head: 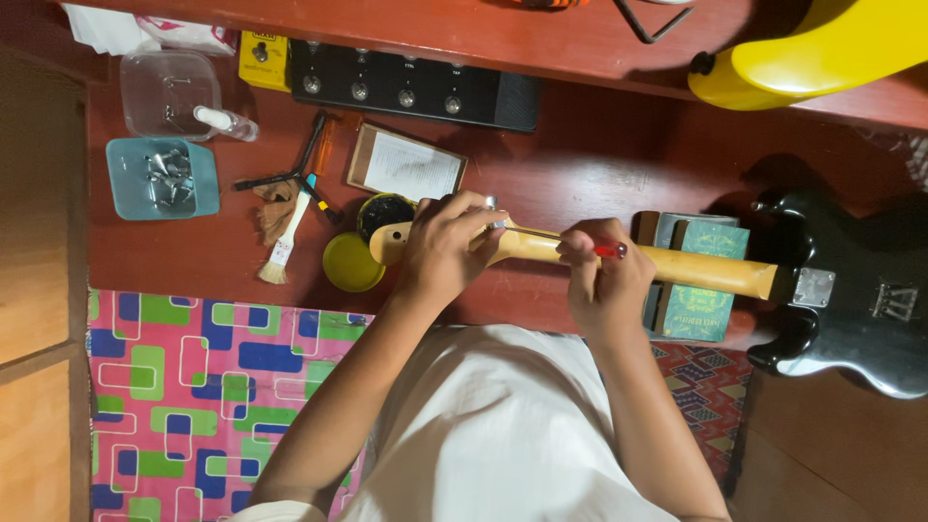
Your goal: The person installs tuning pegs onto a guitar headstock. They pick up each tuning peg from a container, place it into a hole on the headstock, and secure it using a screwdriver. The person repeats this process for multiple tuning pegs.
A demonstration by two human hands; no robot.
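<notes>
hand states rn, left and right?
Left hand: closed over the guitar headstock, gripping it.
Right hand: closed on a red-handled screwdriver, above the guitar neck.

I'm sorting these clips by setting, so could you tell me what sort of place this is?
Probably a home guitar-repair bench: a black electric guitar lies face down on a red wooden table, with a tray of metal parts, a brush and a pedalboard nearby.

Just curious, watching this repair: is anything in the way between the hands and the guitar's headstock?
Nothing visible. The left hand already grips the headstock, and the right hand holds a red-handled screwdriver against the neck.
</notes>
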